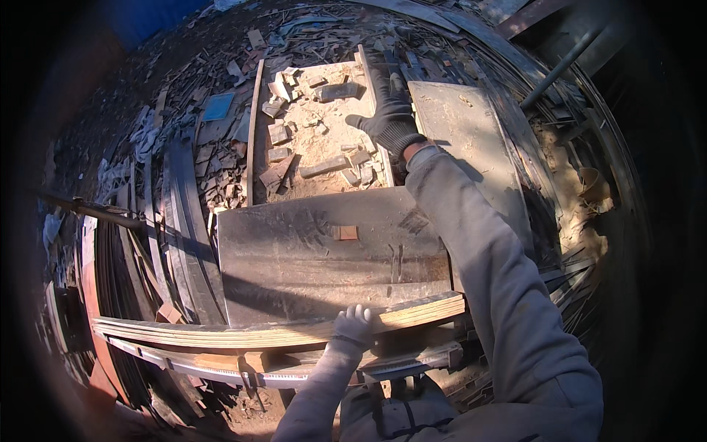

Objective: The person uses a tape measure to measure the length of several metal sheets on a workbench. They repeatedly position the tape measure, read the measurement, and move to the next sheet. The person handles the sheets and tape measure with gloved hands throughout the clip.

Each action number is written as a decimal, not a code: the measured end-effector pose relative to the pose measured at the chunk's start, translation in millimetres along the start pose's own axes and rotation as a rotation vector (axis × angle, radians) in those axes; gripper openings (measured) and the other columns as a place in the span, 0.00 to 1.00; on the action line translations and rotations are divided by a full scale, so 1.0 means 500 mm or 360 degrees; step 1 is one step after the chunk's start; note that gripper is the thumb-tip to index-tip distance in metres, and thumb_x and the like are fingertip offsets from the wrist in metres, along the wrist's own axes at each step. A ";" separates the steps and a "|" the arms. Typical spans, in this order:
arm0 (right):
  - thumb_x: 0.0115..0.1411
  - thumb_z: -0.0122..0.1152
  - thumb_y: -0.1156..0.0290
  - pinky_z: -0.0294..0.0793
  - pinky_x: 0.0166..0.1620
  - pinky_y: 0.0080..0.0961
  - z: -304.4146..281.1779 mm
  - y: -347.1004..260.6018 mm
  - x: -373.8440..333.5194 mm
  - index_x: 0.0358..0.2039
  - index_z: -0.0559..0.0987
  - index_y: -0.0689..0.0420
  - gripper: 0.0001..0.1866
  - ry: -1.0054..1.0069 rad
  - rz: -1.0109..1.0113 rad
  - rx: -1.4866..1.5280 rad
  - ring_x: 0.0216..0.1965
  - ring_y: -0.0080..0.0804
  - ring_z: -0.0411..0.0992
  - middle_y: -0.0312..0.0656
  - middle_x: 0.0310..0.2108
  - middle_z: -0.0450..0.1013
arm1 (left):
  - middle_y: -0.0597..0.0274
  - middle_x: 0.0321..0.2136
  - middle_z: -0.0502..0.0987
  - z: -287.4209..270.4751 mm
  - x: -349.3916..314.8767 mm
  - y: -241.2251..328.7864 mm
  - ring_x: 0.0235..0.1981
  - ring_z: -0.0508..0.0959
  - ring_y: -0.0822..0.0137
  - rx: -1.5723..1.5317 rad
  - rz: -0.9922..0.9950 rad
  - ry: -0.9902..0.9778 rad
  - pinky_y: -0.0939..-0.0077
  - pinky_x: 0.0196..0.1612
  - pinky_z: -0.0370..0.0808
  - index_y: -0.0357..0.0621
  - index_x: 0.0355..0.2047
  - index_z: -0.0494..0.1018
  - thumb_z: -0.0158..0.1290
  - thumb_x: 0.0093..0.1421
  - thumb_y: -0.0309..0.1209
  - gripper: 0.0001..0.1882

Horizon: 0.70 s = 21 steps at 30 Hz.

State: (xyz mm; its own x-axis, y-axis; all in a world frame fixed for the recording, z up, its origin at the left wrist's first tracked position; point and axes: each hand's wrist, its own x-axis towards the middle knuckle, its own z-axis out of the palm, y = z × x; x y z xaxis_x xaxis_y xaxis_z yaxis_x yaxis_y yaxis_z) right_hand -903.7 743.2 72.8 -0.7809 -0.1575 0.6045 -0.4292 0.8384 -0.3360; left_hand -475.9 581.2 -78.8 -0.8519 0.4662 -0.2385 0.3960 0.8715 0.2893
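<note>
Hands | left [353, 324] curled on plywood edge [420, 312] | right [392, 118] spread over strip [386, 168]

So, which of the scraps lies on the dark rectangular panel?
The reddish-brown rectangular scrap, alone near the middle of the dark rectangular panel; other scraps lie off it, many in pale sawdust beyond.

Around the blue square [217, 107] I see dark ground [103, 118] strewn with wood scraps [213, 166]. Beyond the square, to its left, I make out a blue wall [151, 22]. Long strips [177, 221] lie nearer me than the square; a pole [563, 68] slants well to its right, where sunlight falls hard.
</note>
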 end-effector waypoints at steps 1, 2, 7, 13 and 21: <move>0.57 0.76 0.39 0.61 0.74 0.47 -0.037 0.041 -0.012 0.75 0.60 0.55 0.56 0.0005 -0.0058 -0.0002 0.77 0.62 0.52 0.66 0.75 0.53 | 0.52 0.46 0.76 0.004 0.000 0.000 0.51 0.76 0.48 -0.0002 -0.0018 0.0046 0.49 0.49 0.72 0.44 0.47 0.73 0.72 0.42 0.48 0.35; 0.61 0.71 0.36 0.61 0.74 0.41 -0.086 0.093 -0.051 0.75 0.61 0.55 0.53 -0.0071 -0.0204 0.0275 0.76 0.53 0.59 0.59 0.73 0.62 | 0.53 0.44 0.76 0.010 0.001 0.001 0.50 0.77 0.48 0.0023 -0.0035 0.0051 0.49 0.48 0.73 0.46 0.45 0.73 0.73 0.39 0.49 0.36; 0.77 0.52 0.45 0.65 0.71 0.32 -0.355 0.289 -0.574 0.70 0.72 0.54 0.32 -0.0461 0.0653 0.0739 0.69 0.44 0.70 0.48 0.70 0.71 | 0.55 0.46 0.76 0.036 0.002 -0.003 0.51 0.78 0.49 0.0015 -0.0068 0.0073 0.51 0.50 0.75 0.47 0.48 0.72 0.75 0.40 0.59 0.42; 0.79 0.47 0.53 0.65 0.72 0.33 -0.378 0.209 -0.975 0.73 0.68 0.57 0.30 -0.0616 0.1564 0.0805 0.70 0.43 0.68 0.49 0.71 0.69 | 0.56 0.49 0.76 0.016 0.004 0.003 0.52 0.78 0.49 -0.0048 -0.0015 0.0194 0.50 0.51 0.76 0.55 0.60 0.70 0.77 0.38 0.58 0.50; 0.81 0.41 0.63 0.65 0.72 0.35 -0.284 0.181 -1.078 0.75 0.62 0.62 0.28 -0.0387 0.1780 0.1502 0.71 0.43 0.66 0.49 0.72 0.66 | 0.57 0.48 0.77 0.002 0.016 0.022 0.52 0.78 0.48 0.0146 -0.0043 0.0097 0.49 0.52 0.77 0.53 0.55 0.74 0.76 0.44 0.44 0.38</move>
State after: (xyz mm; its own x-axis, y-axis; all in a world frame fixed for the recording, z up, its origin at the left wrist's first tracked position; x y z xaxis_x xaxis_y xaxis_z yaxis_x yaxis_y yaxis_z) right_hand -457.1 978.1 -181.0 -0.9109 0.1644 -0.3783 0.3763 -0.0447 -0.9254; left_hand -478.2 594.8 -78.3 -0.8808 0.4348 -0.1876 0.4000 0.8952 0.1967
